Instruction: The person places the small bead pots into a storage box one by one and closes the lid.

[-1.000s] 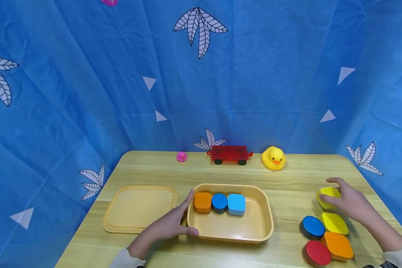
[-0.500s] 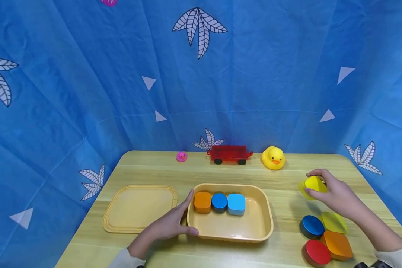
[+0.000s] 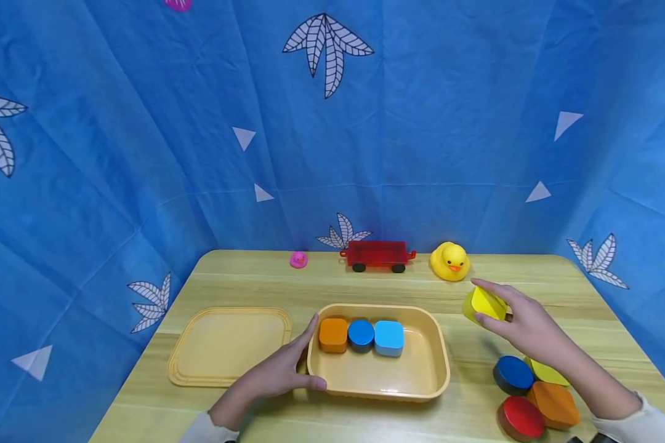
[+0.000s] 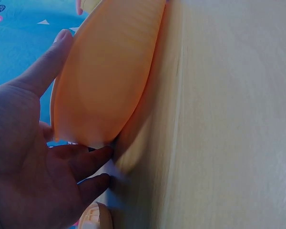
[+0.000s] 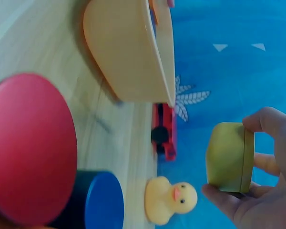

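Note:
In the head view my left hand (image 3: 279,372) holds the left end of a beige plastic box (image 3: 436,386), thumb along its front and index finger by the left rim. The left wrist view shows the box's wall (image 4: 107,71) between thumb and fingers. Inside, along the back, sit an orange block (image 3: 333,335), a round blue one (image 3: 361,336) and a light blue one (image 3: 388,338). My right hand (image 3: 526,320) pinches a yellow rounded-square block (image 5: 224,157) with a seam near one face, raised to the right of the box.
Below my right arm lie a round blue block (image 3: 513,375), a partly hidden yellow block (image 3: 547,372), an orange block (image 3: 554,405) and a round red one (image 3: 521,418). A beige lid (image 3: 229,344) lies left. Behind stand a pink duck (image 3: 298,259), red wagon (image 3: 377,253) and yellow duck (image 3: 450,261).
My right hand has lifted the yellow block off the right side of the table and carried it left towards the box. My left hand has stayed on the box.

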Demonstrator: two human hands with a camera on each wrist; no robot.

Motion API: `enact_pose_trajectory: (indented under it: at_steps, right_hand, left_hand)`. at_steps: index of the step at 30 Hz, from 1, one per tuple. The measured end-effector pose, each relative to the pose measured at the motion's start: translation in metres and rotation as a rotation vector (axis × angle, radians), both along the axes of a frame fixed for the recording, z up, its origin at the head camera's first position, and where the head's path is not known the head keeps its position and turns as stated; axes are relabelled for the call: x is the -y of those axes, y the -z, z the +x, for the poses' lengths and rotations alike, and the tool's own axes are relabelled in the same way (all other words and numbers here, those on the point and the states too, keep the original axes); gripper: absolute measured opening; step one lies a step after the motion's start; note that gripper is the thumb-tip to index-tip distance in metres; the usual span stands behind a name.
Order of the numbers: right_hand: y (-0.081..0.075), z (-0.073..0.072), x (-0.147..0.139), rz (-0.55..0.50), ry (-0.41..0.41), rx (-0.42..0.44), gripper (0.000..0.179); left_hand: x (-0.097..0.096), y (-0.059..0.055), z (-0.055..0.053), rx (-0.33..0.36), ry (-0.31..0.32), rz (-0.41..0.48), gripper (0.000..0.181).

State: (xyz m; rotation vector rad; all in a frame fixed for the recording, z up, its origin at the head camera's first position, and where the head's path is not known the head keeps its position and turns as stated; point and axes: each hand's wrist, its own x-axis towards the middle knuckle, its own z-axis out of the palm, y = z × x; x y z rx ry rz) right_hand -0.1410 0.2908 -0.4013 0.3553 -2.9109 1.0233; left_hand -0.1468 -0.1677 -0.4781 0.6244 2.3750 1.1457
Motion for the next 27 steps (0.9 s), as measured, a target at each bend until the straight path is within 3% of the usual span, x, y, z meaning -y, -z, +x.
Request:
enact_pose_trajectory:
  at_steps: [8,20,27]
  right_hand:
    - [0.009,-0.001,0.025,-0.112,-0.017,0.055,0.064]
    - [0.022,-0.005,0.054,-0.166,-0.092,-0.015,0.067]
    - [0.030,-0.008,0.063,-0.108,-0.113,-0.063,0.066]
  left_hand:
    - [0.000,0.002,-0.001,-0.001,0.011,0.013,0.120]
    - [0.000,0.000,-0.001,0.003,0.008,0.014,0.119]
    - [0.000,0.003,-0.001,-0.014,0.008,0.006,0.121]
